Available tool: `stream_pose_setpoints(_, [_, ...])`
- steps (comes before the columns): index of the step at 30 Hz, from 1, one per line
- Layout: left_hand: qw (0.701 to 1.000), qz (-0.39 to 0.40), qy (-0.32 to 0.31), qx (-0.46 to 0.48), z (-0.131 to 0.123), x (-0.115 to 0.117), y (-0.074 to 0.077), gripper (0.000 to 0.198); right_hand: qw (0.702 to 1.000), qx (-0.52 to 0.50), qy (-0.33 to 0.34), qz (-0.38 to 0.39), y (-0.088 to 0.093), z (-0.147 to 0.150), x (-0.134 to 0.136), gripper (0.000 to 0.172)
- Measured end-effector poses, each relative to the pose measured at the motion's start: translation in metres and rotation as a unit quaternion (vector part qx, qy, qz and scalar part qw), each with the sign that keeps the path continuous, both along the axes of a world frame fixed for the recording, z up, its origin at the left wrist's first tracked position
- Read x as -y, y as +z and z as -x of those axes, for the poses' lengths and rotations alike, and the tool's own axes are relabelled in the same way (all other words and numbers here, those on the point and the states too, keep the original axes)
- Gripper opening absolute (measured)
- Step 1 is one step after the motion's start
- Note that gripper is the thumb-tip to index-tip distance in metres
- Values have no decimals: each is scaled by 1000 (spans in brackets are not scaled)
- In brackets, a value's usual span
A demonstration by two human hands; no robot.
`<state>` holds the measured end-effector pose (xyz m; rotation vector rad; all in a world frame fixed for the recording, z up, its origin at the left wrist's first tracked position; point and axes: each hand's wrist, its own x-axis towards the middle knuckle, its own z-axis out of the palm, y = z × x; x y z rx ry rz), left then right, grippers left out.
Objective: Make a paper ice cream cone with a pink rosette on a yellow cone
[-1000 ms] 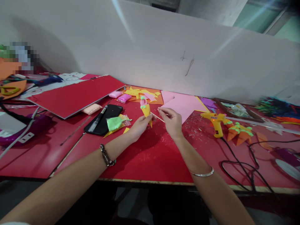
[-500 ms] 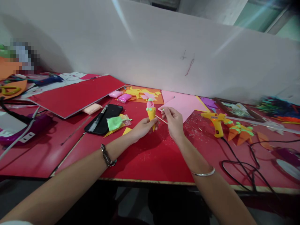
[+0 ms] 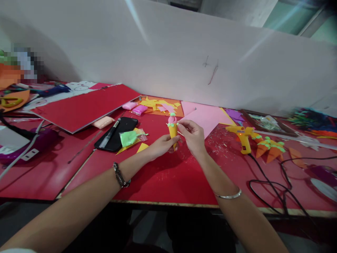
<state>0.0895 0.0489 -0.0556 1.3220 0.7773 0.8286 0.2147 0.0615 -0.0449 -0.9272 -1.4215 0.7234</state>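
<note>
My left hand (image 3: 163,146) is closed around the lower part of a yellow paper cone (image 3: 173,130), holding it upright above the red table. Pink clay (image 3: 172,120) fills the cone's mouth like ice cream, with a green dab on top and small light green balls around the rim. My right hand (image 3: 193,135) pinches a tiny light green clay ball (image 3: 178,124) right at the cone's rim; whether it touches is too small to tell. A thin pale stick (image 3: 180,133) shows between the hands, mostly hidden by the right fingers.
A bag of green clay (image 3: 129,138) and a black phone (image 3: 116,134) lie left. Behind are yellow scraps (image 3: 152,103) and pink sheets (image 3: 202,121). At right are a yellow glue gun (image 3: 243,137) with a looped black cord (image 3: 265,182) and orange paper carrots (image 3: 270,149).
My right hand has brought the tiny green ball left to the cone's rim. The cone has shifted slightly right and down in my left hand, toward the right fingers.
</note>
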Motion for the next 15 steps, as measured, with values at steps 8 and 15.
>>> stream_pose_setpoints(8, [994, -83, 0, -72, 2, -3, -5, 36, 999, -1, 35, 29, -3, 1, -2, 14])
stream_pose_setpoints(15, [987, -128, -32, -87, 4, -6, -9, 33, 958, -129, 161, 199, -5, 0, -5, 37])
